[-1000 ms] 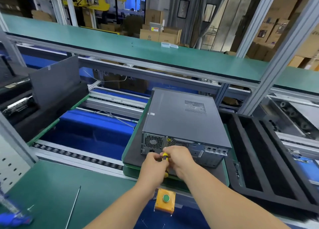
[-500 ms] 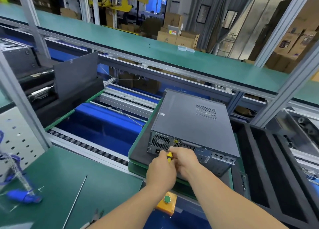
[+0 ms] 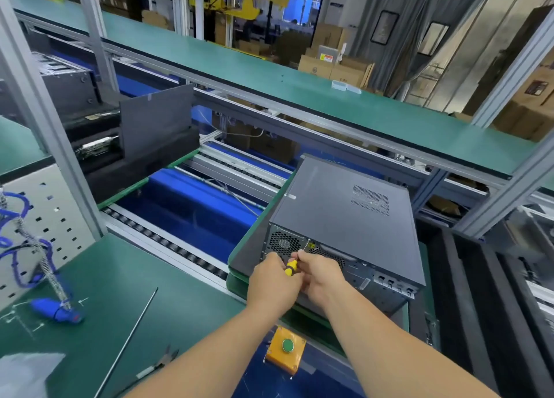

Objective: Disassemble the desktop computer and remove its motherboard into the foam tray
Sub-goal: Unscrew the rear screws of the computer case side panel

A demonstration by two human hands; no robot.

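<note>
At the far left a blue-handled tool (image 3: 57, 311) lies on the green bench mat (image 3: 105, 292), with a thin straight metal rod (image 3: 129, 340) and small pliers (image 3: 163, 360) nearer the middle; the mat's far edge meets a roller rail. Beyond the rail a blue conveyor bed (image 3: 192, 205) lies open and bare between a black foam block holding an upright dark panel (image 3: 156, 127) and the computer. The dark grey metal desktop computer case (image 3: 344, 214) lies on its side on a green-edged pallet (image 3: 239, 247), its vented rear face turned toward the person and its cover on. The left hand (image 3: 274, 283) and right hand (image 3: 322, 277) meet at that rear face, both curled round a yellow-and-black screwdriver (image 3: 290, 267) whose tip reaches the case's rear edge. Below them sits a yellow box with a green push button (image 3: 286, 352). Just right of the case, the long black foam tray (image 3: 479, 307) shows deep slots between raised ribs.
</note>
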